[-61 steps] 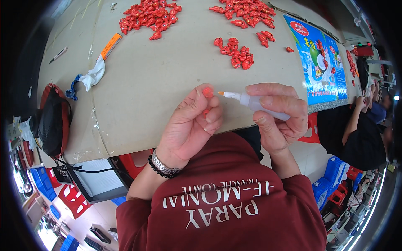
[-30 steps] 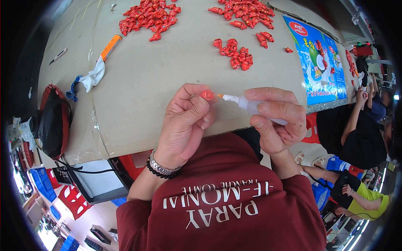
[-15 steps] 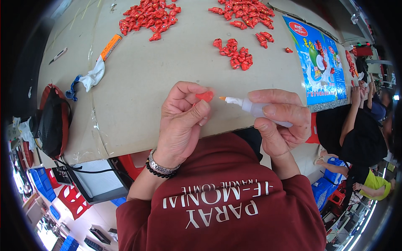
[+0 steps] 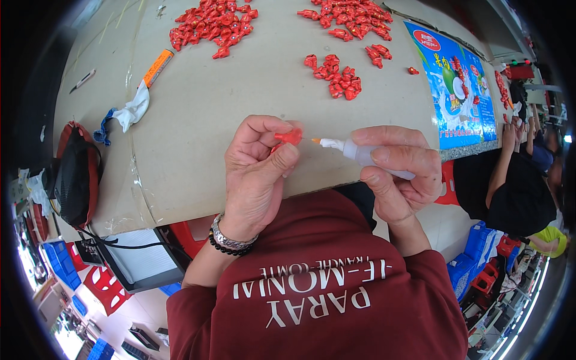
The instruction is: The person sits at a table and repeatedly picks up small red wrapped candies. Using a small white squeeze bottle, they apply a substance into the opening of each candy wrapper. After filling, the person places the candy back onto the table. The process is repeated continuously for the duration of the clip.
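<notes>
Between the thumb and fingers of my left hand (image 4: 255, 180) is a small red plastic piece (image 4: 290, 137), partly covered by the fingertips. My right hand (image 4: 405, 174) is wrapped round a translucent white squeeze bottle (image 4: 364, 155), held nearly level. White wrapping covers the bottle's neck, and its orange nozzle (image 4: 316, 141) with a thin needle points left at the red piece. The needle's end is at or very near the piece; I cannot tell whether they touch. Both hands are above the near edge of the table (image 4: 192, 132).
Piles of similar red pieces (image 4: 213, 24) lie across the table's far side, with a smaller cluster (image 4: 344, 84) nearer. A blue printed sheet (image 4: 459, 90) lies right. Left are an orange box (image 4: 157, 67), white cloth (image 4: 132, 111), pen (image 4: 82, 81) and dark bag (image 4: 78, 174). Another person (image 4: 519, 180) sits right.
Both hands have shifted slightly left, and the red piece has turned a little in my left fingers. At the far right, a person in yellow has moved toward the picture's rim.
</notes>
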Tool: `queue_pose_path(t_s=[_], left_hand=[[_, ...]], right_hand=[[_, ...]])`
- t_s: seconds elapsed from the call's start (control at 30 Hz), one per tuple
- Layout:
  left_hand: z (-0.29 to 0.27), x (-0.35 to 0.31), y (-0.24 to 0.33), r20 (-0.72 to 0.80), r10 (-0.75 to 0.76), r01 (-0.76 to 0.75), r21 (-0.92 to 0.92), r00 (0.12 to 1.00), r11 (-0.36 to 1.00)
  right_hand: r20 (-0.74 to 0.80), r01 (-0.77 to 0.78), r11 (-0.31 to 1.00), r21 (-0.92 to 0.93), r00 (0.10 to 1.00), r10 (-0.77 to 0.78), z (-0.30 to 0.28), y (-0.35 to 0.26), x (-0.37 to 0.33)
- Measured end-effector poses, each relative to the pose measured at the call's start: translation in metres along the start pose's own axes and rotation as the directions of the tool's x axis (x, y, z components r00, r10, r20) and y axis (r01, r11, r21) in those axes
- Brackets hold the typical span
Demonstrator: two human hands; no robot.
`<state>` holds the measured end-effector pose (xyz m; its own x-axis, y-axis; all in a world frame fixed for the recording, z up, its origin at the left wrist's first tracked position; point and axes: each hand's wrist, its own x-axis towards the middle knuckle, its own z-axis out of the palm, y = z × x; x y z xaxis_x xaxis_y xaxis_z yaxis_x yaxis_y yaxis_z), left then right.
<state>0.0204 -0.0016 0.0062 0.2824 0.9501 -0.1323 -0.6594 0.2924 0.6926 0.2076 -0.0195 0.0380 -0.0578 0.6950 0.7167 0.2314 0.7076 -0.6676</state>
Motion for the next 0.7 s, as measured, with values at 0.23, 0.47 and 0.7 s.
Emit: queue_pose_path(t_s=[0.23,0.47,0.7], left_hand=[[-0.004,0.002,-0.001,0.005,-0.071,0.071,-0.054,0.997,0.996],[-0.004,0.002,-0.002,0.001,-0.088,0.088,-0.044,0.996,0.995],[-0.006,0.003,-0.001,0.013,-0.112,0.113,-0.087,0.994,0.990]], right_hand=[[-0.112,-0.125,0.970,0.207,0.982,0.150,-0.003,0.006,-0.002],[-0.055,-0.144,0.972,0.187,0.986,0.156,-0.003,0.010,-0.005],[-0.136,-0.237,0.903,0.358,0.944,0.301,-0.001,0.011,-0.004]])
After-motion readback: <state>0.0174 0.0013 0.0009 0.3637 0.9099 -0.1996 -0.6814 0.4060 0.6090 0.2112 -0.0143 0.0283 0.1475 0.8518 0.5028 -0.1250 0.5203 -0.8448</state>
